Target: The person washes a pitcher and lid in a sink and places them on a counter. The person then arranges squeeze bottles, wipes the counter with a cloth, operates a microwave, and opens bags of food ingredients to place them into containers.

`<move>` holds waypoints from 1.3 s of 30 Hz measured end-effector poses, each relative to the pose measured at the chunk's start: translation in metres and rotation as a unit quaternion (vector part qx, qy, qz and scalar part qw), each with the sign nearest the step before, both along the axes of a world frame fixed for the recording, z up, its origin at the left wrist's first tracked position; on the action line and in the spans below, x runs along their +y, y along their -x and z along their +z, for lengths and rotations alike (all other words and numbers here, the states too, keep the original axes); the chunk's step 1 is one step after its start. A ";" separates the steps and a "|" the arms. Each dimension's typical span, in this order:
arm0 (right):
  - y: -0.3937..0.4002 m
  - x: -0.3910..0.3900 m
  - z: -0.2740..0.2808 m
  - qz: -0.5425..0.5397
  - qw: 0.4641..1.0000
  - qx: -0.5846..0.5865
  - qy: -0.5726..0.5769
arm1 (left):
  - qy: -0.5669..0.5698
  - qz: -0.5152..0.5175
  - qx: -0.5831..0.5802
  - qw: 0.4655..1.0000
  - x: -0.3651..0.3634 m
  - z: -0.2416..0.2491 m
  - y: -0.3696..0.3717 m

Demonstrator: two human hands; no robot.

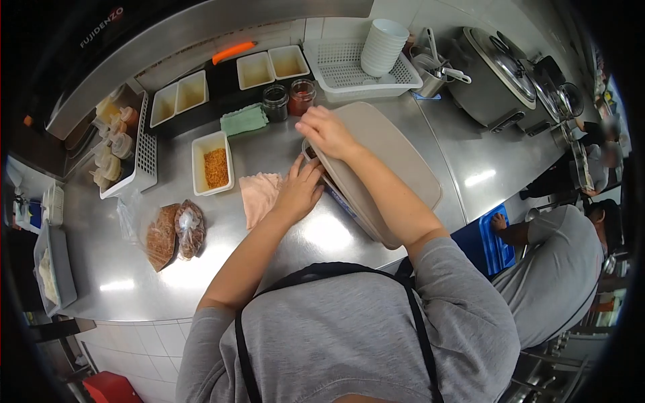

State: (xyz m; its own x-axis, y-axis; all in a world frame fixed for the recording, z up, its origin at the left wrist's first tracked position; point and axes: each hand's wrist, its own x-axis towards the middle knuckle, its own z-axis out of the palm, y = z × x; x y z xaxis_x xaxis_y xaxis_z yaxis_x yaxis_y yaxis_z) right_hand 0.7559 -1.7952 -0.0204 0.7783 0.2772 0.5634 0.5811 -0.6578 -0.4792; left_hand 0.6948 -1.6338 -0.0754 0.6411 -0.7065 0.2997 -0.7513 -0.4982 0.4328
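Observation:
My right hand [327,134] grips the upper left edge of a large beige lid [393,168], which is tilted up on that side. Below it, my left hand [299,191] reaches to the raised edge, fingers stretched out and a little apart. Its fingertips are at a small, round, clear-rimmed thing [309,150] with dark contents, mostly hidden by the lid. Part of a bin's side [346,205] with blue marking shows under the lid. A pink cloth [259,196] lies just left of my left hand.
A white tub of orange-brown crumbs [215,168] and bagged brown food [190,232] stand to the left. Behind are two jars [275,104], a green cloth [243,121] and a white basket [329,74] with stacked bowls. On the right, a co-worker [557,262] bends by a blue bin [494,242].

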 end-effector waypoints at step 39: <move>0.208 -0.181 -0.001 -0.441 0.878 -0.145 -0.113 | 0.101 0.514 -0.160 0.837 0.286 0.073 0.090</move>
